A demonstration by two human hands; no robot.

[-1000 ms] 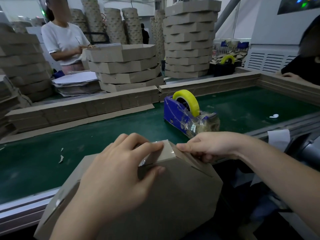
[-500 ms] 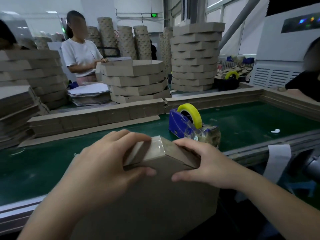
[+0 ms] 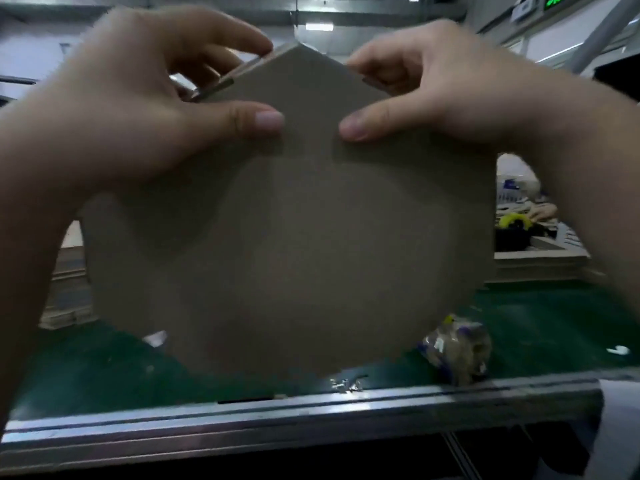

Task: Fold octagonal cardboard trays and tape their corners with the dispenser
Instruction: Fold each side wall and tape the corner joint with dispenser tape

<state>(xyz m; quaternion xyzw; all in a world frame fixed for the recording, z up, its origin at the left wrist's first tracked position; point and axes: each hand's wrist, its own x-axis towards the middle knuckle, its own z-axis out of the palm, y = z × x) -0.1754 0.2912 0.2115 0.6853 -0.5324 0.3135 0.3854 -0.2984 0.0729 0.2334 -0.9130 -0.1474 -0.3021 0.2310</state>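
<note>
A brown octagonal cardboard tray (image 3: 287,244) stands upright in front of my face, its flat underside towards me, filling the middle of the view. My left hand (image 3: 138,112) grips its upper left corner, thumb on the base and fingers over the wall. My right hand (image 3: 433,88) grips the upper right in the same way. Below the tray's lower right edge, the tape-wrapped front of the blue dispenser (image 3: 457,348) shows on the green belt (image 3: 540,327); the rest of it is hidden behind the tray.
The belt's metal front rail (image 3: 311,414) runs across the bottom. A second dispenser with yellow tape (image 3: 512,223) sits at the far right beyond a cardboard wall (image 3: 540,261). Flat cardboard stacks (image 3: 65,292) lie at the left. Small scraps dot the belt.
Both hands have lifted the tray from a low tilted position up to face height, and the view has tipped upward. The tray now hides most of the dispenser and the stacks behind.
</note>
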